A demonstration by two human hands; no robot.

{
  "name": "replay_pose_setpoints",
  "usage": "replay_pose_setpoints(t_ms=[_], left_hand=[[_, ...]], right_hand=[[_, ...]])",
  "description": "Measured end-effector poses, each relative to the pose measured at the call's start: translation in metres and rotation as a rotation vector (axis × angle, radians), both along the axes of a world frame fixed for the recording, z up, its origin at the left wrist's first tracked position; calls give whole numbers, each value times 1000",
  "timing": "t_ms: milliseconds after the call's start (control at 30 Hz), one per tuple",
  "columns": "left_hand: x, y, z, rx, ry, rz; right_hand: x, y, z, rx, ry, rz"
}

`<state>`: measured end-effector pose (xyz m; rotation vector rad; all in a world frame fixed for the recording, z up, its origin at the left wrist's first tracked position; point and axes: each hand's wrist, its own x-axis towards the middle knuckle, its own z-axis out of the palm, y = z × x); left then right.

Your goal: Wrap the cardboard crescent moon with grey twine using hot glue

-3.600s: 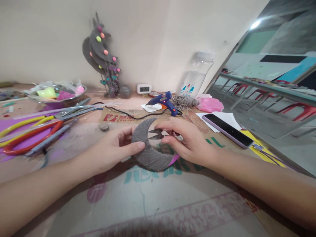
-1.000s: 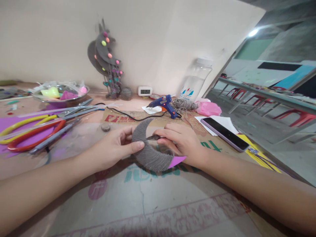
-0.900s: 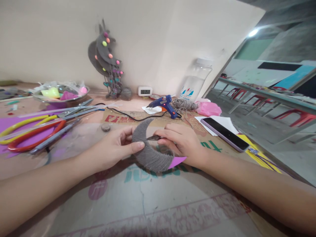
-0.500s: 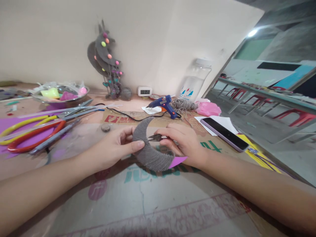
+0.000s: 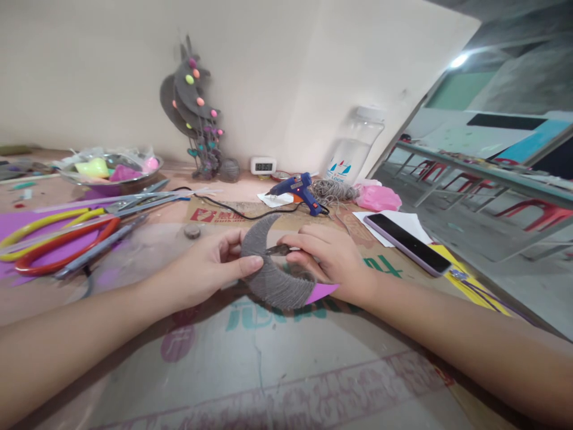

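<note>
A crescent moon (image 5: 277, 285) wrapped in grey yarn is held above the cardboard, its lower right tip showing bare purple. My left hand (image 5: 224, 258) grips the crescent's left side, thumb on the front and fingers behind. Curled around small dark thread snips (image 5: 281, 249), my right hand (image 5: 333, 260) is at the inner curve. The snips' tips touch or nearly touch the yarn there, and their blades look closed together. Their handles are hidden in my palm.
A blue glue gun (image 5: 298, 191) with a black cord stands behind my hands, beside tangled yarn (image 5: 333, 190) and a water bottle (image 5: 351, 149). Scissors (image 5: 67, 239) lie left, near a metal bowl (image 5: 111, 188). A phone (image 5: 407, 243) lies right. A grey moon hanging (image 5: 192, 101) leans on the wall.
The snips' blades, apart half a second ago, have come together at the crescent's inner edge. My left hand and the crescent have hardly moved.
</note>
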<state>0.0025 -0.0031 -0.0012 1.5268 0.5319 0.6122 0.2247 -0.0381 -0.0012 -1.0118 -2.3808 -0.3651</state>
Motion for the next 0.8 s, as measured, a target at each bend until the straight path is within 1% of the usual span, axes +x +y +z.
replay_pose_setpoints(t_ms=[267, 400, 667, 800], left_hand=[[0, 1, -2, 8, -51, -24], [0, 2, -2, 4, -44, -25], [0, 2, -3, -20, -59, -35], [0, 1, -2, -19, -65, -40]], right_hand=[[0, 3, 3, -23, -21, -3], [-2, 3, 4, -47, -17, -5], [0, 6, 1, -70, 37, 27], [0, 6, 0, -79, 41, 16]])
